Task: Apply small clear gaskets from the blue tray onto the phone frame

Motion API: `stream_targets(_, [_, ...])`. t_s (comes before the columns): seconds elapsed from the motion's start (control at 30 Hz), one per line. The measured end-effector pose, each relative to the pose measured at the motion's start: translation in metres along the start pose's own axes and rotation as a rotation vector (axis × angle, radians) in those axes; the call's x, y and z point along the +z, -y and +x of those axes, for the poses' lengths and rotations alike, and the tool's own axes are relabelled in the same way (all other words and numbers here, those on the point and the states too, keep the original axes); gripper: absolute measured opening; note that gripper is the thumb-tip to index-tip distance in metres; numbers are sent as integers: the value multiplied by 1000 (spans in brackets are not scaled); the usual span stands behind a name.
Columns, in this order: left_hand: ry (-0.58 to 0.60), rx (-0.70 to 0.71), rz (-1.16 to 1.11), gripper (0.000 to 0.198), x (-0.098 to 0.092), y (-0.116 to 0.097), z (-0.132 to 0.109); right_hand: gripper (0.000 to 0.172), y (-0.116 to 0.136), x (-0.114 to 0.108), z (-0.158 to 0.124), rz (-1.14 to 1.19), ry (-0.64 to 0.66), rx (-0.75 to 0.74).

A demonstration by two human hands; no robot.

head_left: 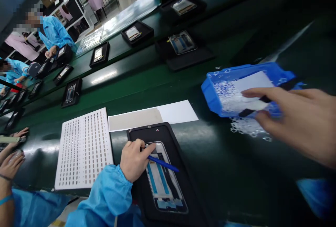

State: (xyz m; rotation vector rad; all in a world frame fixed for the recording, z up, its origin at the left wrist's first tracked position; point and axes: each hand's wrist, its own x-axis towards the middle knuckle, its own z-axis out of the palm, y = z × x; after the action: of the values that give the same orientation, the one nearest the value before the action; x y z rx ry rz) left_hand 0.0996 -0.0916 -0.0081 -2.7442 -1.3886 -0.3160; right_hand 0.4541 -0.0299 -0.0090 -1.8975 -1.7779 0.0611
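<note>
My left hand (pixel 135 159) holds a thin blue tool (pixel 162 164) and rests on a phone frame (pixel 165 181) that lies in a black tray (pixel 157 134) near the front edge. My right hand (pixel 296 122) hovers with fingers spread over a blue plastic bin (pixel 212 92) holding white scraps and a white sheet; a dark strip (pixel 265 100) shows between its fingers, and I cannot tell whether it is pinched.
A white sheet of small stickers (pixel 84 148) lies left of the tray, white papers (pixel 152 116) behind it. Several black trays with phone frames (pixel 182 43) ride the green belt. A neighbour's hands (pixel 12 157) are at the left; people in blue coats work farther back.
</note>
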Motion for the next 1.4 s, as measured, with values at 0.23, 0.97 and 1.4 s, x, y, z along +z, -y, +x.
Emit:
stream_targets(0.23, [243,-56,31,41,-8,-2,7,57,19,-33,5,458,103,261])
stream_targets(0.97, [473,-15,97,42,1,27,110,45,117,84,21,964,210,363])
stream_targets(1.4, [455,-57,11,47,8,29,107,32,117,95,23,878,181,362])
